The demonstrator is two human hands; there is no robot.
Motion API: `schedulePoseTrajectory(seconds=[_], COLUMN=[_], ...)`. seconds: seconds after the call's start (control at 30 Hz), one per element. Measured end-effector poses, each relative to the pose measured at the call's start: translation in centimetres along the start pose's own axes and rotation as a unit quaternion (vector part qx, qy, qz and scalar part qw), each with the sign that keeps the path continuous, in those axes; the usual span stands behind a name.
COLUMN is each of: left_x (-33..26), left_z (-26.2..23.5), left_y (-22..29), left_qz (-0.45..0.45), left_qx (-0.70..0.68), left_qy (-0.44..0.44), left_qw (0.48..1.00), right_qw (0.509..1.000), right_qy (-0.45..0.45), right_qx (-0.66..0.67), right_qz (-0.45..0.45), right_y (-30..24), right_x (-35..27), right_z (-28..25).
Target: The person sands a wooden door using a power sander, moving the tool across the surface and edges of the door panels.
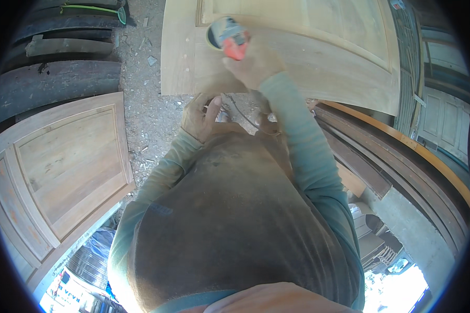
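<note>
From here, the right hand [260, 65] grips a grey-and-red tool [227, 37] over the pale door [329, 78]. The left hand [197, 119] curls loosely near its edge; whether it's holding anything, I can't tell.

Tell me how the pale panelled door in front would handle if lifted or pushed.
The pale panelled door is likely stiff, given its framed wooden build. It is probably heavy and awkward to lift, being so broad. Flat and square-cornered, it should slide rather than roll.
</note>
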State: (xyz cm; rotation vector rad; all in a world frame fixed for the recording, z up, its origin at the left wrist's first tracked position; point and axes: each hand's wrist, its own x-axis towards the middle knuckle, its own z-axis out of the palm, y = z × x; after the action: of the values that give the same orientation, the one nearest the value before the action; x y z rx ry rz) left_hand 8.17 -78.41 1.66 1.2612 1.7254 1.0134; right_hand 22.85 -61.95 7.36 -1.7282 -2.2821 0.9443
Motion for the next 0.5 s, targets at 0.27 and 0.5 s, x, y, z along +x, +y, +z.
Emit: schedulePoseTrajectory(seconds=[0.27,0.5], left_x=[0.8,6.4], left_z=[-8.0,-8.2], left_y=[-5.1,1.1], left_qz=[0.015,0.106], left_qx=[-0.035,-0.128], left_qy=[0.183,0.240], left_qw=[0.982,0.957], right_qw=[0.994,0.999], right_qy=[0.064,-0.037], right_qx=[0.003,0.007], right_qz=[0.086,0.021], right_y=[8.0,-4.1], right_x=[-0.8,0.6], right_z=[-3.7,2.3])
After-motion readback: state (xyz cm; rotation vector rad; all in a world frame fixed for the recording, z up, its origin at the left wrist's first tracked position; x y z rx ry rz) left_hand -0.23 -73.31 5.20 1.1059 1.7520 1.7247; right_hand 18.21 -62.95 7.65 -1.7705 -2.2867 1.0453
